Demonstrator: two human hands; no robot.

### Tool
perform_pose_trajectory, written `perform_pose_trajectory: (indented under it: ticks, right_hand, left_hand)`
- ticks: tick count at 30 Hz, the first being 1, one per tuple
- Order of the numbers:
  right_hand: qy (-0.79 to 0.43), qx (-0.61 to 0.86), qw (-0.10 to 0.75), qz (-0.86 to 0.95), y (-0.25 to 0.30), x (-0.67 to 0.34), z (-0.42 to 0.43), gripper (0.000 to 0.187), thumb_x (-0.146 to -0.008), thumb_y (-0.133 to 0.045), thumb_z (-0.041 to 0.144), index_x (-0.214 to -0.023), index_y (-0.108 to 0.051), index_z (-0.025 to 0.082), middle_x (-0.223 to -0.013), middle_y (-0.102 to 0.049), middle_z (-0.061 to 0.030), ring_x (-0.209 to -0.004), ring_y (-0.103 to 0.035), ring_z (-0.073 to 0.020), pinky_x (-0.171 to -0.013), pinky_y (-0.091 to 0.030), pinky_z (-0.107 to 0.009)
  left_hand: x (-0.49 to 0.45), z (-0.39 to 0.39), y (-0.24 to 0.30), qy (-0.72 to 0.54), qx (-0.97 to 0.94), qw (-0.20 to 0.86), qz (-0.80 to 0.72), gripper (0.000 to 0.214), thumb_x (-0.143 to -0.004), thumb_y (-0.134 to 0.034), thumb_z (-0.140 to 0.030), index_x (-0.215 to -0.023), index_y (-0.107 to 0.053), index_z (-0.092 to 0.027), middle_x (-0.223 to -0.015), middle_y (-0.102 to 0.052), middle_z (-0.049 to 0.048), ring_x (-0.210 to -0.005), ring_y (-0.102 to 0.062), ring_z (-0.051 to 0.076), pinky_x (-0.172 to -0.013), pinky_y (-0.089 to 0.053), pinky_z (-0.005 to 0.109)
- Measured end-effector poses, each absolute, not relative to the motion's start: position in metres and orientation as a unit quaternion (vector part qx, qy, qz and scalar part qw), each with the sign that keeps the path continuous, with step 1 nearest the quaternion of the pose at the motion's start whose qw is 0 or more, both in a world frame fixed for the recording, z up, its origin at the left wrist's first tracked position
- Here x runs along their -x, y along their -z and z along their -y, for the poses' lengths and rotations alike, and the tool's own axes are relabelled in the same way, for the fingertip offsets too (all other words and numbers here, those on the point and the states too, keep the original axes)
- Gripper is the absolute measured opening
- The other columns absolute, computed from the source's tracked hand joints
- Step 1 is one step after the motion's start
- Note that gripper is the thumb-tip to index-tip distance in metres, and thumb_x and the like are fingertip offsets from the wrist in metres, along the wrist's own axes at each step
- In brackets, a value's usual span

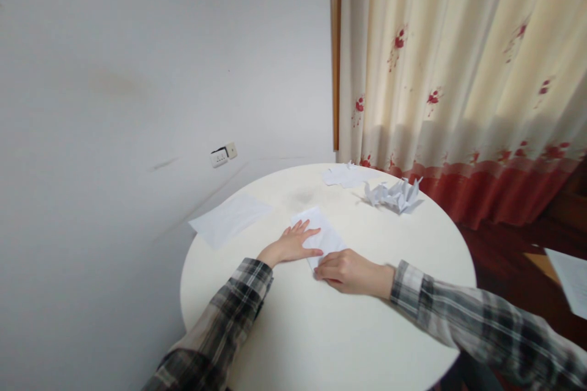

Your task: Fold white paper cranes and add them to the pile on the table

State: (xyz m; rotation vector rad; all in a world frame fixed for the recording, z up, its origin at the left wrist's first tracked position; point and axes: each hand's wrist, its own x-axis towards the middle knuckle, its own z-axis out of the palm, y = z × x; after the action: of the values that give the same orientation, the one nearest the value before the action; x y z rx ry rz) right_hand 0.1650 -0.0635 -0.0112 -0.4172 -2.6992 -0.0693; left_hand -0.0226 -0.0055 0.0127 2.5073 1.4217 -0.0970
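A small sheet of white paper (328,236), which looks folded, lies at the middle of the round white table (316,336). My left hand (292,245) rests flat on its left side with fingers spread. At the paper's near edge, my right hand (349,272) is closed, its curled fingertips pressed together on the corner. The right fingers partly cover that corner, so how the paper sits beneath them is hidden.
A larger white sheet (232,217) lies at the table's left edge. Several folded paper cranes (395,195) cluster at the back right, beside more white paper (346,176). A wall with a socket (219,158) borders the left; a curtain (435,73) hangs behind.
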Motion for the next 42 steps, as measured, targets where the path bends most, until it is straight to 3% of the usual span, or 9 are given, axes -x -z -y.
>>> perform_pose_trajectory:
  ticks: [9,24,34,42]
  right_hand:
    - [0.025,0.150,0.200,0.968,0.0062,-0.1633,0.0657,0.020,-0.082,-0.038,0.013,-0.091,-0.055,0.015,-0.080,-0.061,-0.0076,-0.081,-0.055,-0.0121,-0.070,-0.042,-0.023]
    - [0.029,0.144,0.203,0.968,0.0105,-0.1616,0.0625,0.020,-0.082,-0.038,0.012,-0.091,-0.055,0.016,-0.081,-0.062,-0.0077,-0.082,-0.055,-0.0124,-0.071,-0.042,-0.023]
    - [-0.034,0.164,0.238,0.957,0.0089,-0.1618,0.0639,0.026,-0.078,-0.039,0.007,-0.097,-0.056,0.015,-0.083,-0.062,-0.0071,-0.081,-0.056,-0.0125,-0.073,-0.044,-0.024]
    - [-0.041,0.153,0.247,0.956,0.0102,-0.1612,0.0622,0.024,-0.077,-0.040,0.008,-0.091,-0.059,0.016,-0.085,-0.063,-0.0068,-0.085,-0.056,-0.0131,-0.075,-0.045,-0.026]
  left_hand:
    - [0.0190,0.0079,-0.0092,0.016,-0.859,0.108,-0.500,0.074,-0.067,-0.026,-0.072,-0.129,-0.022,-0.030,-0.141,-0.006,0.0069,-0.128,0.000,0.026,-0.099,-0.006,0.049]
    - [0.0210,0.0044,-0.0049,0.031,-0.861,0.100,-0.497,0.080,-0.064,-0.033,-0.072,-0.130,-0.019,-0.029,-0.141,-0.003,0.0075,-0.128,0.003,0.027,-0.099,-0.005,0.050]
    - [0.0256,0.0016,-0.0037,0.041,-0.862,0.117,-0.491,0.083,-0.062,-0.038,-0.071,-0.131,-0.015,-0.031,-0.141,0.001,0.0066,-0.128,0.006,0.026,-0.100,-0.003,0.049]
    - [0.0250,0.0011,-0.0042,0.039,-0.862,0.119,-0.492,0.082,-0.062,-0.040,-0.070,-0.130,-0.015,-0.031,-0.141,0.002,0.0056,-0.128,0.006,0.026,-0.100,-0.003,0.049]
